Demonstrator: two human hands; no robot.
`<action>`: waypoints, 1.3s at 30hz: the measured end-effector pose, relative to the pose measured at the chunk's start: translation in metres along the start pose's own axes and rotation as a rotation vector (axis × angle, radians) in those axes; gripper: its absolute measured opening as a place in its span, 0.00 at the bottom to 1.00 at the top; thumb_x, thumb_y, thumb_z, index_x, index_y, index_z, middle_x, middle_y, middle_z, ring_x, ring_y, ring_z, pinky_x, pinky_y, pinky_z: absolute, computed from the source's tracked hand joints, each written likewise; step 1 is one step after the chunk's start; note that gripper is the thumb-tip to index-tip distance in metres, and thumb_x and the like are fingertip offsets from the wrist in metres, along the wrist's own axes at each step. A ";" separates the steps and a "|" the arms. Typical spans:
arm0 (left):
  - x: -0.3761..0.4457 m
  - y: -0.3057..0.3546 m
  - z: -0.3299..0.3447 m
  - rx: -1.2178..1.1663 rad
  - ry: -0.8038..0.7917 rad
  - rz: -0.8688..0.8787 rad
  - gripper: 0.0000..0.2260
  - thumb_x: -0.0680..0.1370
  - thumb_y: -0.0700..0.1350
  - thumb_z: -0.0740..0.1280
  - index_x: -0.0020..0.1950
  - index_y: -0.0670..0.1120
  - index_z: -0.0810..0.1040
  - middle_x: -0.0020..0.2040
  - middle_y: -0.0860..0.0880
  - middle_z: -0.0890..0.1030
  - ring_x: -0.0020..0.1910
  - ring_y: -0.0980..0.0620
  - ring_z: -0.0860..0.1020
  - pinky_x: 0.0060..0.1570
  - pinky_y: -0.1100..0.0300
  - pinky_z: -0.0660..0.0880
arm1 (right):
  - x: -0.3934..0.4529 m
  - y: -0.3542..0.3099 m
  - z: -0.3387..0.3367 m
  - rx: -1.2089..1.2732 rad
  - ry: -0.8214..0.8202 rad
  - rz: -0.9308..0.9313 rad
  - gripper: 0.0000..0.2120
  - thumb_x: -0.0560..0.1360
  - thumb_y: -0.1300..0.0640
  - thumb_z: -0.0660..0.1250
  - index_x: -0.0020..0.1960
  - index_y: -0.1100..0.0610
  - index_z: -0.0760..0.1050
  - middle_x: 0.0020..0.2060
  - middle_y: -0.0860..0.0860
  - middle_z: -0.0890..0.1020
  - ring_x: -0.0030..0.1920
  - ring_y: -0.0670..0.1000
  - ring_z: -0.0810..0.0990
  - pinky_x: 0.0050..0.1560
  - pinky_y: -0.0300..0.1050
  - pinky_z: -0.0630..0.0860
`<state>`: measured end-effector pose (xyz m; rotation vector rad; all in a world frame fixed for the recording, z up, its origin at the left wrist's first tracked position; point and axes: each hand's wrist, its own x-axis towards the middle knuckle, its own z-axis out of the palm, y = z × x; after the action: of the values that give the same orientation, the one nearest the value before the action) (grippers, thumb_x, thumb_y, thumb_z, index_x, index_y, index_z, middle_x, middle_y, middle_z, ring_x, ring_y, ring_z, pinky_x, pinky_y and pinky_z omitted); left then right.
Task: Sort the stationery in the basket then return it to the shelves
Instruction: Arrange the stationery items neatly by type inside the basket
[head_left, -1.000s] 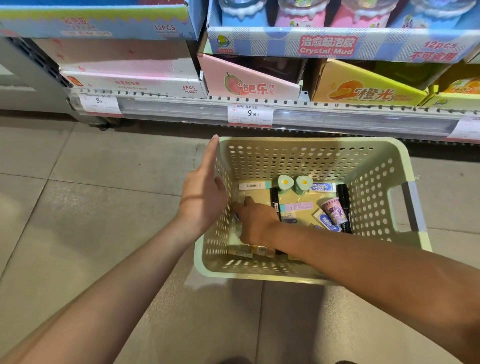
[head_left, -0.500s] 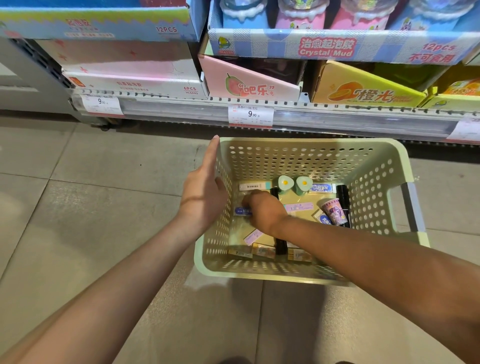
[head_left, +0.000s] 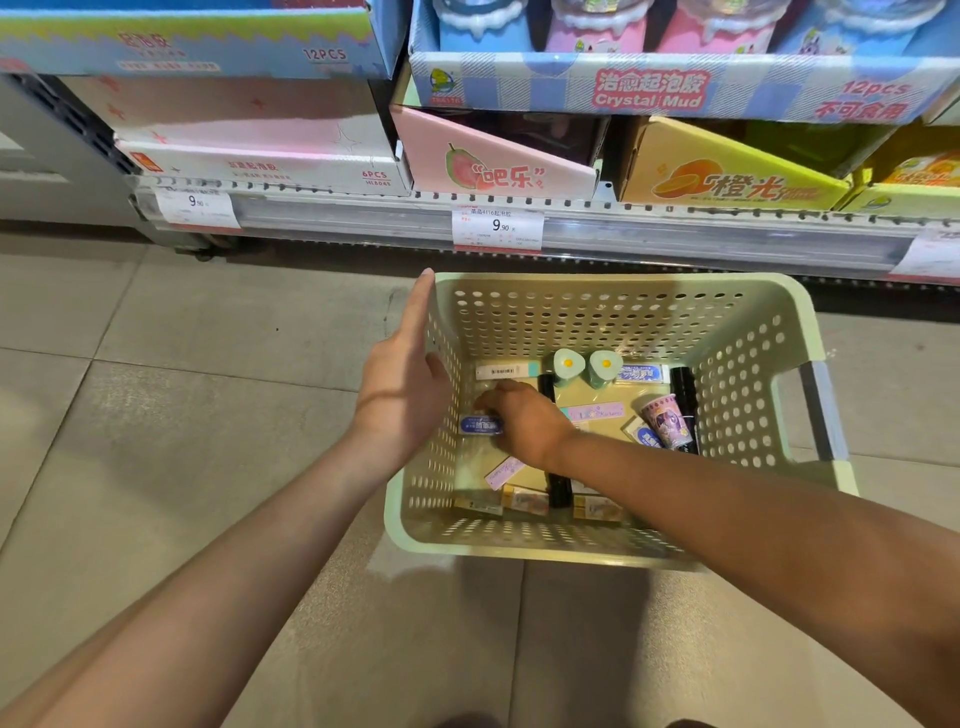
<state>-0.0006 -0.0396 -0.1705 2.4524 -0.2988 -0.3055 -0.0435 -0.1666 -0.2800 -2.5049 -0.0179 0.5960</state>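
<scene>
Reaching into the basket (head_left: 769, 332), the right hand (head_left: 524, 421) hides its fingertips, grip impossible to judge; the left hand (head_left: 402, 384) lies flat-fingered against the basket's wall.

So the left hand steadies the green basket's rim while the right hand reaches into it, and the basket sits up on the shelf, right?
Not quite. The head view shows the basket standing on the tiled floor before the shelf. The left hand steadies its rim while the right hand reaches inside.
</scene>
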 end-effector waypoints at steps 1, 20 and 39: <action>0.000 0.000 0.000 -0.005 0.003 0.001 0.34 0.76 0.32 0.57 0.76 0.55 0.50 0.49 0.46 0.78 0.38 0.52 0.75 0.40 0.61 0.68 | -0.001 0.000 -0.002 -0.009 -0.024 -0.005 0.25 0.70 0.67 0.66 0.67 0.56 0.71 0.62 0.56 0.73 0.63 0.57 0.73 0.61 0.44 0.71; -0.004 0.012 -0.006 0.016 -0.010 -0.060 0.33 0.77 0.33 0.56 0.76 0.57 0.51 0.49 0.49 0.74 0.44 0.53 0.71 0.47 0.63 0.66 | -0.066 0.046 -0.082 -0.661 -0.325 -0.017 0.11 0.78 0.58 0.58 0.56 0.60 0.75 0.54 0.56 0.78 0.54 0.55 0.77 0.46 0.46 0.74; -0.004 0.013 -0.008 -0.015 -0.022 -0.082 0.34 0.76 0.32 0.57 0.76 0.58 0.50 0.47 0.51 0.73 0.44 0.53 0.71 0.48 0.62 0.66 | -0.068 0.064 -0.072 -1.004 -0.340 -0.136 0.14 0.76 0.61 0.64 0.61 0.58 0.70 0.51 0.53 0.79 0.51 0.54 0.78 0.49 0.47 0.76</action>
<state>-0.0041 -0.0438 -0.1556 2.4521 -0.2050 -0.3694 -0.0816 -0.2668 -0.2321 -3.2424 -0.7840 1.1553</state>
